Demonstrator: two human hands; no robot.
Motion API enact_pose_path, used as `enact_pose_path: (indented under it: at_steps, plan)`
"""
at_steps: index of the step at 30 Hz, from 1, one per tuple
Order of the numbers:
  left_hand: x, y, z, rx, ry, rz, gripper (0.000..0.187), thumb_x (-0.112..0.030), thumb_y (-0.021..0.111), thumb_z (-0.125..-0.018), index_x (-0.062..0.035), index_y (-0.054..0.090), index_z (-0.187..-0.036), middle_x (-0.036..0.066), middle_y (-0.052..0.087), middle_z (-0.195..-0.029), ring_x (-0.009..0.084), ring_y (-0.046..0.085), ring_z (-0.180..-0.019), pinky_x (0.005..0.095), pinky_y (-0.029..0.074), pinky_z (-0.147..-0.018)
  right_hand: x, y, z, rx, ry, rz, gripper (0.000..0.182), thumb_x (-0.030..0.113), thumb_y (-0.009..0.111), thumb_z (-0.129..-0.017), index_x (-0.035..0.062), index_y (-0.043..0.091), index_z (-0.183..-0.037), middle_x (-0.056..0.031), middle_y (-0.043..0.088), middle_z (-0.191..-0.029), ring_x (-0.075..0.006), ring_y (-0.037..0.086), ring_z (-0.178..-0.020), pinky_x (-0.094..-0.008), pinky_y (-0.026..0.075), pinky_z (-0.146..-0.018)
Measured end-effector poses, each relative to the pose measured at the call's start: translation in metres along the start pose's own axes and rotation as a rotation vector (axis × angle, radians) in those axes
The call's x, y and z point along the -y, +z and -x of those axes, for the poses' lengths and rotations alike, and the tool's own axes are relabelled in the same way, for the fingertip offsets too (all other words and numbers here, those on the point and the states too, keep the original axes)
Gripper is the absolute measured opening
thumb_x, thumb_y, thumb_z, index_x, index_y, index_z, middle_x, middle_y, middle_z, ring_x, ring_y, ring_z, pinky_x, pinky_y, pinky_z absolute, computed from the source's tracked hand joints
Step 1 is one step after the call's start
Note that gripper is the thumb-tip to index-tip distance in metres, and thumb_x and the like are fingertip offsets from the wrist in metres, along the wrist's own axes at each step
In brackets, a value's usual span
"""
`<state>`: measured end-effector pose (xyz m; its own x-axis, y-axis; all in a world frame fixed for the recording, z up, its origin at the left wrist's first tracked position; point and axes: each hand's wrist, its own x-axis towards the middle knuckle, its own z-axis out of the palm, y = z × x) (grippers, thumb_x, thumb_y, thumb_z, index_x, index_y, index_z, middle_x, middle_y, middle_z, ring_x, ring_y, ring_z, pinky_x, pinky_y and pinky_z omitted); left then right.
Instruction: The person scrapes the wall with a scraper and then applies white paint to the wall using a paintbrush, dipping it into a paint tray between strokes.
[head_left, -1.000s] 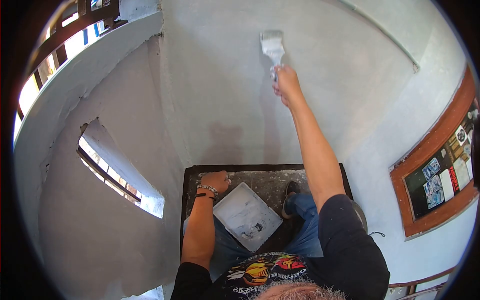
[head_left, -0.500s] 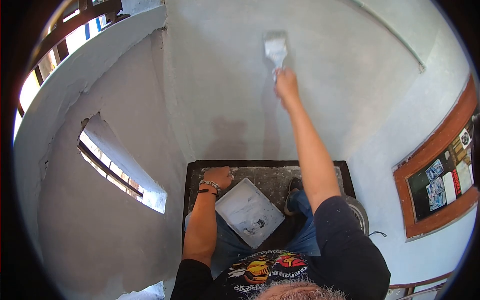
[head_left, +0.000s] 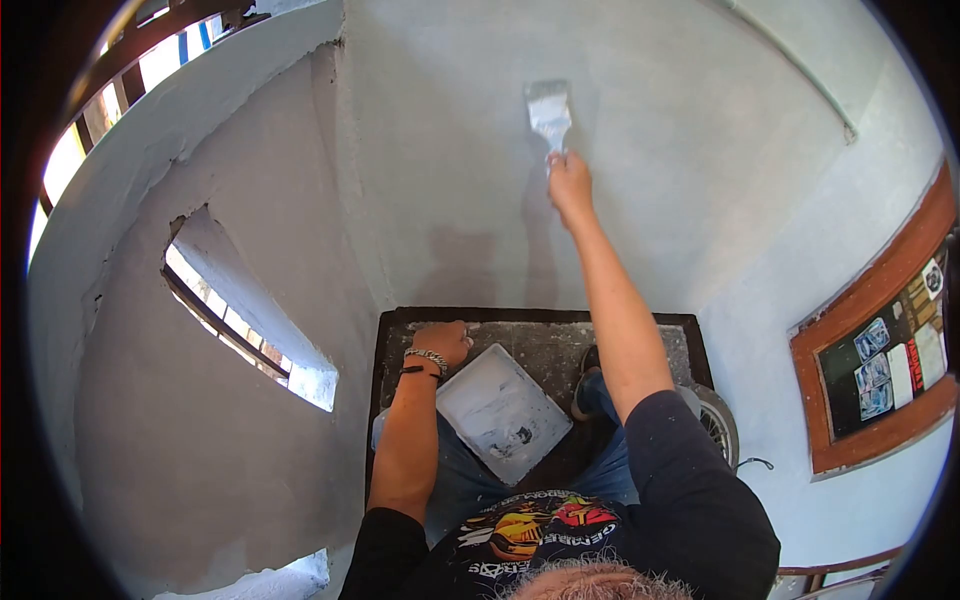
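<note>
My right hand (head_left: 571, 187) is wrapped round the handle of a wide flat paintbrush (head_left: 549, 108). Its bristles point up against the grey wall (head_left: 660, 180), and a shadow falls below it. Lower down, my left hand (head_left: 440, 343) is closed at the upper left edge of a white, square paint tray (head_left: 490, 390); its fingers are partly hidden. The tray sits tilted like a diamond in front of my body, over my legs. Pale paint and dark smears cover its inside.
A curved wall (head_left: 200, 420) with a slanted, barred opening (head_left: 235, 320) rises on my left. On the right hangs a wood-framed board (head_left: 870, 370). A pipe (head_left: 790, 65) runs down the wall at upper right. A wheel-like round object (head_left: 718, 425) is beside my right leg.
The paintbrush and my right hand have moved slightly down the wall. My left hand and the tray appear a little higher in view as the camera shifts.
</note>
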<state>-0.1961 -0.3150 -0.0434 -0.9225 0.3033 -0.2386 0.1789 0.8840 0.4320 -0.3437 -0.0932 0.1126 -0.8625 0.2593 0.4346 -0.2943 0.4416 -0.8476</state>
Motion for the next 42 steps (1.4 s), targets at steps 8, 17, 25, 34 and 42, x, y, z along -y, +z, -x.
enact_pose_path:
  at_steps: [8,17,25,34,42]
  plan:
    - [0.003,0.007,-0.003,-0.029,0.072,-0.039,0.029,-0.035,0.056,-0.086,-0.0080,0.062,-0.097,0.015,0.067,-0.094,0.0336,0.063,-0.092,0.0451,0.049,-0.079,-0.043,0.007,0.046,0.038,-0.061,-0.085,0.017,0.021,0.048,-0.096,0.0073,0.052,-0.086,0.0014,0.044,-0.062,-0.0072,0.041,-0.046,-0.0233,0.031,-0.039]
    - [0.000,0.005,-0.004,-0.069,0.045,-0.027,0.030,-0.035,0.056,-0.086,-0.0072,0.061,-0.096,0.015,0.067,-0.092,0.0339,0.063,-0.092,0.0457,0.049,-0.078,0.063,0.029,-0.043,-0.012,-0.138,-0.128,0.022,0.023,0.047,-0.096,0.0047,0.051,-0.085,-0.0020,0.046,-0.059,-0.0111,0.041,-0.041,-0.0272,0.031,-0.035]
    - [0.004,0.014,0.008,-0.121,0.093,-0.037,0.030,-0.035,0.056,-0.086,-0.0072,0.062,-0.096,0.015,0.067,-0.094,0.0343,0.063,-0.093,0.0461,0.048,-0.080,-0.033,0.034,0.075,0.170,0.293,-0.239,0.023,0.025,0.046,-0.096,0.0053,0.055,-0.088,-0.0010,0.048,-0.061,-0.0109,0.042,-0.042,-0.0275,0.031,-0.036]
    - [-0.005,0.004,0.007,-0.064,0.066,-0.069,0.033,-0.034,0.056,-0.086,-0.0090,0.063,-0.105,0.015,0.067,-0.102,0.0325,0.063,-0.099,0.0459,0.050,-0.082,0.093,0.000,-0.004,-0.018,-0.197,-0.206,0.023,0.019,0.053,-0.094,0.0040,0.046,-0.109,-0.0042,0.056,-0.075,-0.0086,0.051,-0.060,-0.0250,0.041,-0.049]
    - [-0.002,0.009,0.001,-0.085,0.077,-0.052,0.030,-0.033,0.057,-0.085,-0.0072,0.063,-0.099,0.016,0.068,-0.096,0.0336,0.064,-0.094,0.0467,0.050,-0.080,-0.009,0.023,-0.003,0.129,-0.104,0.248,0.023,0.018,0.057,-0.089,-0.0006,0.051,-0.100,-0.0136,0.061,-0.074,-0.0210,0.058,-0.055,-0.0334,0.047,-0.054]
